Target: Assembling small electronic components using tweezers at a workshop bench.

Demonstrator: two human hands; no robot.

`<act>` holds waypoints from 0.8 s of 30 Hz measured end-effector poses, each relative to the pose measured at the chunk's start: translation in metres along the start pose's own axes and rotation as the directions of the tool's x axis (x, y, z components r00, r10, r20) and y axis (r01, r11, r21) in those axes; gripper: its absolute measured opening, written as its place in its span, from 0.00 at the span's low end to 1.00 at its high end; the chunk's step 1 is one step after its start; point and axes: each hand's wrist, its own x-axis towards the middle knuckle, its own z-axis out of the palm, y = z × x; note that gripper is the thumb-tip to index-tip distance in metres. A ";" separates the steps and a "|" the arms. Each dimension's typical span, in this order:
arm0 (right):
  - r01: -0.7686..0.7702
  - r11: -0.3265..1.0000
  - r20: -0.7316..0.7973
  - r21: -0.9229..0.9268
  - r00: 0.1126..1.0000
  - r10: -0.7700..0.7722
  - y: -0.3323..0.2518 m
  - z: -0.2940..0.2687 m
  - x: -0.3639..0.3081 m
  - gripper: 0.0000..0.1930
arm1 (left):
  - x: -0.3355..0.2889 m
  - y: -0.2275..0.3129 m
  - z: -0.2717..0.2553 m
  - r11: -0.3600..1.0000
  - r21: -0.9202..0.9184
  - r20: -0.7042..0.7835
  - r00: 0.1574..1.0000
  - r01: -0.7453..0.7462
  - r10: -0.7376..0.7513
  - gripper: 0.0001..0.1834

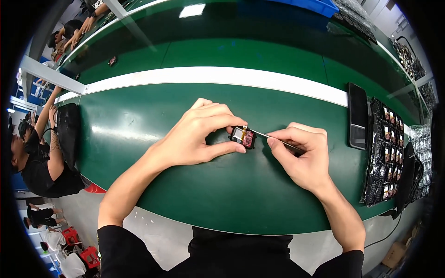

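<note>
Between the thumb and fingers of my left hand (199, 132) is a small black device housing (243, 137), held by its edges. Its inside faces up, showing a silvery block, a yellow strip and a red circuit board. My right hand (303, 153) pinches a thin metal tool, which looks like tweezers (260, 134). The tool's tip reaches the upper edge of the housing, close to the yellow strip; whether it touches cannot be made out. Both hands are over the green tabletop (213, 194).
On the right lie a black phone (357, 116) and a black tray (387, 153) with rows of small parts. A white rail (208, 75) separates the table from a green conveyor belt (194, 53). At the left, a person works beside a black bag (68, 134).
</note>
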 end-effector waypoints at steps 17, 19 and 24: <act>0.074 0.993 0.015 -0.094 0.997 -0.073 0.005 0.013 0.002 0.05 | -0.003 0.001 -0.002 0.997 0.003 0.020 0.997 0.080 -0.080 0.29; 0.073 0.993 0.017 -0.097 0.997 -0.072 0.005 0.012 0.003 0.05 | -0.002 0.000 -0.002 0.998 -0.002 0.016 0.997 0.070 -0.070 0.29; 0.079 0.992 0.006 -0.100 0.997 -0.079 0.005 0.011 0.003 0.05 | 0.000 0.005 -0.004 0.994 -0.005 0.036 0.994 0.108 -0.107 0.29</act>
